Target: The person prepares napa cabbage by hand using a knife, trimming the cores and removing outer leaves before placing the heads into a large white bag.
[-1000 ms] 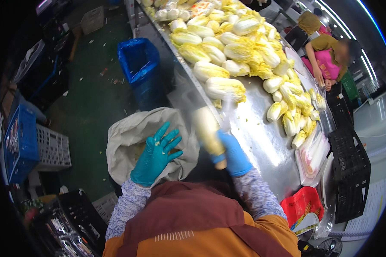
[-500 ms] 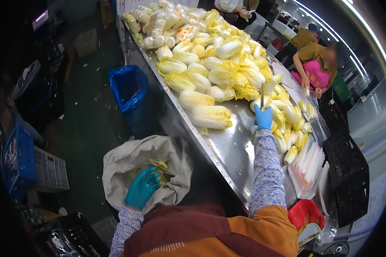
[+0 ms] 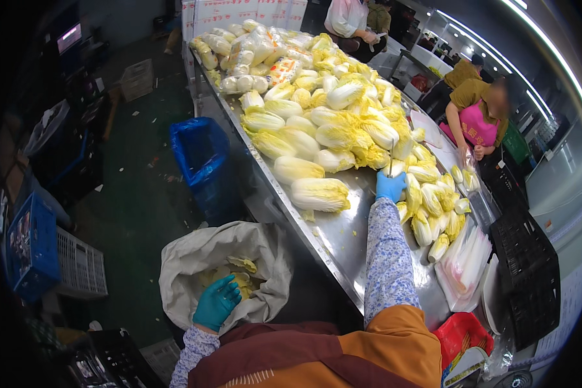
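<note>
Cabbages (image 3: 320, 194) heaped on metal counter (image 3: 343, 231). Right hand (image 3: 390, 186): beside cabbages, wrapped around knife (image 3: 391, 156). Left hand (image 3: 216, 302): at pale sack (image 3: 186, 260), near loose leaves (image 3: 243, 264); whether gripping, cannot tell.

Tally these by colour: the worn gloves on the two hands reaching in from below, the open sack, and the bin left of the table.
Teal glove: 1
Blue glove: 1
Off-white sack: 1
Blue bin: 1
Total: 4

Dark green floor (image 3: 126, 194); bright strip lights (image 3: 564, 61) overhead.
</note>
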Available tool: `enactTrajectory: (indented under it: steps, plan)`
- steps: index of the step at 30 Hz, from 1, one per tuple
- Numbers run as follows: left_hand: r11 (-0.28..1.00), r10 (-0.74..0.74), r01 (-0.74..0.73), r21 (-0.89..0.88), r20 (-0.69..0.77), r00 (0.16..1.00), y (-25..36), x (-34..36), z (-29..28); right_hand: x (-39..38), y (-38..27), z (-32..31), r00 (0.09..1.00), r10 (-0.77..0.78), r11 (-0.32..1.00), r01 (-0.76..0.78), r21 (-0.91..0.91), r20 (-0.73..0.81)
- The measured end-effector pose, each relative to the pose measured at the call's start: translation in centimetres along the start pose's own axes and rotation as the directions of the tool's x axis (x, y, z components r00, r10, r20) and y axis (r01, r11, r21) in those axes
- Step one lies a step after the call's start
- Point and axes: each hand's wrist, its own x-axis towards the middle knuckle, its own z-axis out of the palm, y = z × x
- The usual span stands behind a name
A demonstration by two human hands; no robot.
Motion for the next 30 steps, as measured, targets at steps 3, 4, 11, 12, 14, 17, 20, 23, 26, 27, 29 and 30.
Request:
enactTrajectory:
  steps: [3, 4, 11, 12, 14, 17, 20, 23, 26, 27, 29, 30]
  plan:
    - [0.999, 0.037, -0.036, 0.009, -0.016, 0.999, 0.4, -0.2, 0.0, 1.8, 1.0, -1.7, 0.988, 0.021, 0.883, -0.091, 0.46, 0.155]
    - [0.999, 0.048, -0.047, 0.02, -0.015, 0.999, 0.6, -0.1, -0.4, 1.2, 2.1, -3.5, 0.911, 0.154, 0.687, -0.377, 0.622, 0.382]
    - [0.244, 0.493, -0.534, 0.81, 0.371, 0.787, -0.3, -1.4, 6.9, -8.8, 3.4, -18.1, 0.615, -0.147, 0.464, -0.649, 0.603, 0.775]
    - [-0.232, 0.474, -0.597, 0.768, 0.625, 0.62, 0.4, -1.9, 9.7, -10.9, 3.1, -19.4, 0.556, -0.157, 0.525, -0.653, 0.546, 0.816]
    - [-0.655, 0.192, -0.531, 0.538, 0.798, 0.572, 0.6, -2.4, 14.2, -15.5, 3.1, -22.0, 0.371, -0.175, 0.617, -0.681, 0.395, 0.912]
    - [-0.805, -0.064, -0.51, 0.302, 0.811, 0.582, -0.9, -2.7, 16.5, -23.1, -0.2, -22.7, 0.102, -0.283, 0.747, -0.6, 0.286, 0.954]
    - [-0.897, -0.045, -0.386, 0.214, 0.825, 0.563, -0.5, -1.8, 14.3, -27.7, -0.4, -20.1, -0.238, -0.328, 0.875, -0.442, 0.199, 0.914]
    - [-0.427, 0.194, -0.476, 0.769, 0.592, 0.783, 1.9, -3.6, 10.7, -30.3, -3.6, -19.6, -0.338, -0.325, 0.88, -0.451, 0.151, 0.884]
    - [0.242, 0.351, -0.507, 0.827, 0.412, 0.841, 3.5, -3.9, 6.2, -33.0, -3.7, -17.3, -0.095, -0.566, 0.824, -0.065, 0.562, 0.819]
    - [0.31, 0.345, -0.459, 0.833, 0.351, 0.87, 3.9, -4.4, 5.5, -33.4, -4.4, -17.3, -0.009, -0.655, 0.75, 0.116, 0.652, 0.755]
    - [0.454, 0.311, -0.361, 0.815, 0.235, 0.921, 4.1, -5.3, 4.4, -33.8, -5.1, -17.0, -0.085, -0.732, 0.622, 0.32, 0.715, 0.676]
    - [0.481, 0.311, -0.357, 0.801, 0.225, 0.924, 4.2, -5.5, 3.8, -34.0, -5.4, -17.0, -0.144, -0.759, 0.561, 0.35, 0.75, 0.635]
